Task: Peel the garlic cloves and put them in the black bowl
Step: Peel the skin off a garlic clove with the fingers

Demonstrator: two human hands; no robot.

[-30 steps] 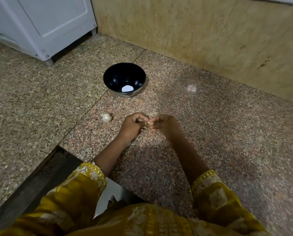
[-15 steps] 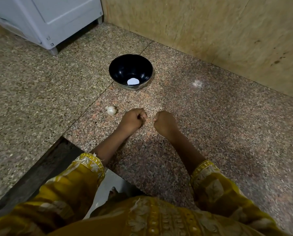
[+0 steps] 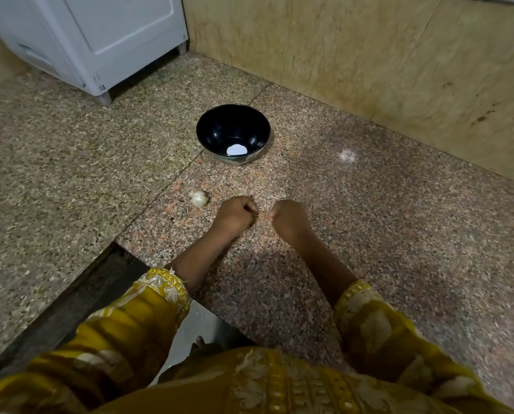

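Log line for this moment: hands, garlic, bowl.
left hand: curled, contents hidden; right hand: curled, contents hidden; hands: apart; garlic: on floor beside left hand, untouched; black bowl: upright on floor

The bowl (image 3: 219, 130) is sitting on the counter (image 3: 369, 234), in front of the wall (image 3: 369, 55) and to the right of the appliance (image 3: 100, 40). The garlic (image 3: 199, 198) is lying nearer the person, just left of the left hand (image 3: 236, 215). The right hand (image 3: 288, 218) is sitting beside the left, slightly apart.

Left hand (image 3: 234, 215), right hand (image 3: 288, 219): fists (apart)
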